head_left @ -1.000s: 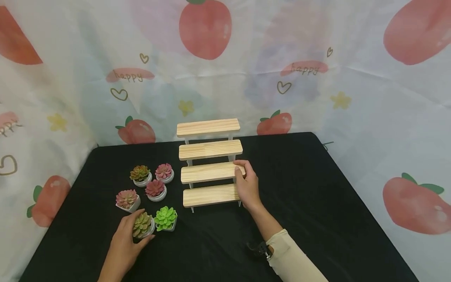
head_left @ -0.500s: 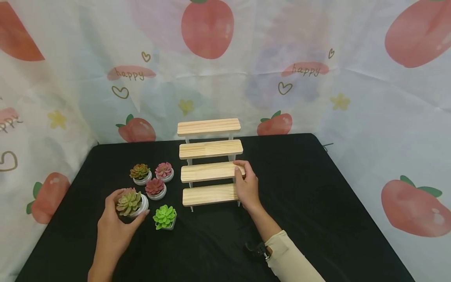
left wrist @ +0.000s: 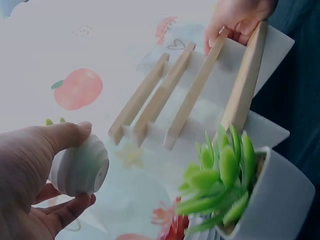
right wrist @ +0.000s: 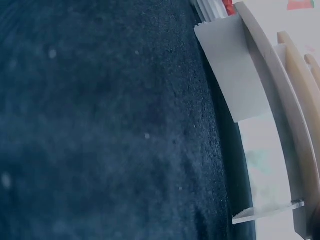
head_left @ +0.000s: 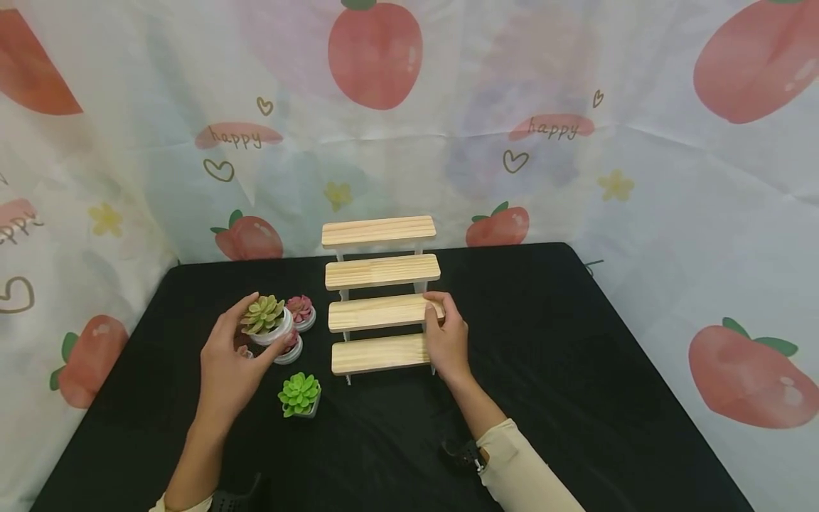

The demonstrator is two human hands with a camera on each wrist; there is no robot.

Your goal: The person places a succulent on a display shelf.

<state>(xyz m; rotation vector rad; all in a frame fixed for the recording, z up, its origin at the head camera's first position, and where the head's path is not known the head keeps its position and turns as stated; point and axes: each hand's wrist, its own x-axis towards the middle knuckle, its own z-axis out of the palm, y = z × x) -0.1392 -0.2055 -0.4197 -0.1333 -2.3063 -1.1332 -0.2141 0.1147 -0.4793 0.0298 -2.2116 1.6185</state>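
Note:
My left hand (head_left: 227, 363) holds a small yellow-green potted succulent (head_left: 263, 315) by its round white pot, thumb on one side and fingers on the other. In the left wrist view, the ridged pot (left wrist: 82, 167) is raised and its base shows. It overlaps the pink succulents behind it in the head view. My right hand (head_left: 449, 345) grips the right end of the third board down on a four-tier wooden display stand (head_left: 377, 313). The right wrist view shows the stand's boards and white supports (right wrist: 235, 70) from low at the front.
A bright green succulent (head_left: 299, 393) in a square pot stands left of the stand's front. A pink succulent (head_left: 299, 308) and a dark pink one (head_left: 293, 347) sit behind the held pot. Black cloth (head_left: 576, 398) covers the table; a fruit-print curtain (head_left: 448, 85) hangs behind.
My left hand has lifted the yellow-green succulent from beside the bright green one, first leftward, then away toward the back pots. My right hand stays on the stand.

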